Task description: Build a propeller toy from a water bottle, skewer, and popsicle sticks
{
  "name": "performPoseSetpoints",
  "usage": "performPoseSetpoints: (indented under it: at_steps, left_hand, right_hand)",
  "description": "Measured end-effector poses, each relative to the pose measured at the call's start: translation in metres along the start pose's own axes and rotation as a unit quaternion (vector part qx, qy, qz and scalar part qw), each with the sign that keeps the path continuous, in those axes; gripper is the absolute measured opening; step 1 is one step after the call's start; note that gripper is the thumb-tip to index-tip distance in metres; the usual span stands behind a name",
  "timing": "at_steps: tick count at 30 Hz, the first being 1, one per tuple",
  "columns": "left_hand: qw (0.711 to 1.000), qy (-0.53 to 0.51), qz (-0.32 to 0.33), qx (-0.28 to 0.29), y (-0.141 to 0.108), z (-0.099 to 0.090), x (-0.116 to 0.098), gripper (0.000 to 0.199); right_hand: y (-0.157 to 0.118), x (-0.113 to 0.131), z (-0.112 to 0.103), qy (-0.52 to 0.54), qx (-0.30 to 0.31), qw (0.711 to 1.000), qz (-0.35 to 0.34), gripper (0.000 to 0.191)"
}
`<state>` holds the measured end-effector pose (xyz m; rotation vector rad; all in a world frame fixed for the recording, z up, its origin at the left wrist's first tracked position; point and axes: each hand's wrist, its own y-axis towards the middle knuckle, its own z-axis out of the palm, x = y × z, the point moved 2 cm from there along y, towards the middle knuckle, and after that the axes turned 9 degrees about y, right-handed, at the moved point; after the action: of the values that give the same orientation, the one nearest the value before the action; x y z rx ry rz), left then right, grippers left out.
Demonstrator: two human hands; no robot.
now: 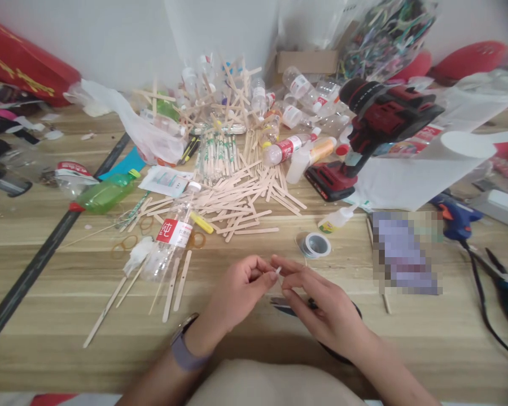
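Just above the front part of the table, my left hand [245,285] pinches a tiny white piece [278,270] between thumb and fingertips. My right hand [322,299] is close beside it, fingers curled and their tips together near the white piece; what they hold, if anything, is too small to make out. Partly hidden beneath my right hand lies a pair of scissors [281,307]. A spool of thin line [316,246] sits just beyond my right hand, with a thin strand at its left side. A small glue bottle [336,220] lies behind the spool.
Wooden sticks [237,206] are heaped mid-table. An empty plastic bottle [171,234] lies on the left, near loose sticks [182,282]. A red cordless drill [372,129] stands at right, beyond a blurred-out flat object [406,254]. A blue glue gun [457,217] trails a cord.
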<state>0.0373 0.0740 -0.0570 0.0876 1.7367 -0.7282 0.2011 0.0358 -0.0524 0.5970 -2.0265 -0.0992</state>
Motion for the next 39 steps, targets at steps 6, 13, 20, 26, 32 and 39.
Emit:
performPoseSetpoints:
  at_steps: [6,13,20,26,32,39]
  left_hand:
    - [1.0,0.026,-0.012,0.012,-0.001,-0.004,-0.003,0.025]
    - [0.995,-0.092,-0.037,0.024,0.001,0.0,-0.001,0.028]
    - [1.0,0.007,0.02,0.015,0.0,0.003,-0.002,0.024]
    - [0.995,0.07,0.068,0.023,-0.005,0.003,-0.005,0.021]
    - [0.999,0.016,0.037,0.007,-0.004,0.0,-0.002,0.024]
    - [0.997,0.05,0.048,-0.03,-0.005,-0.003,-0.004,0.018]
  right_hand:
    - [-0.001,-0.002,-0.001,-0.011,0.005,1.0,-0.015,0.014]
    - [0.001,-0.004,0.003,-0.037,0.026,0.998,-0.051,0.017]
    - [0.004,-0.002,0.005,-0.033,-0.017,0.999,-0.032,0.02]
    - [0.007,0.002,0.007,-0.049,-0.082,0.995,0.021,0.016]
    - [0.012,0.005,0.006,-0.001,-0.134,0.986,0.101,0.013]
    - [0.011,0.004,0.007,0.098,-0.119,0.974,0.164,0.014]
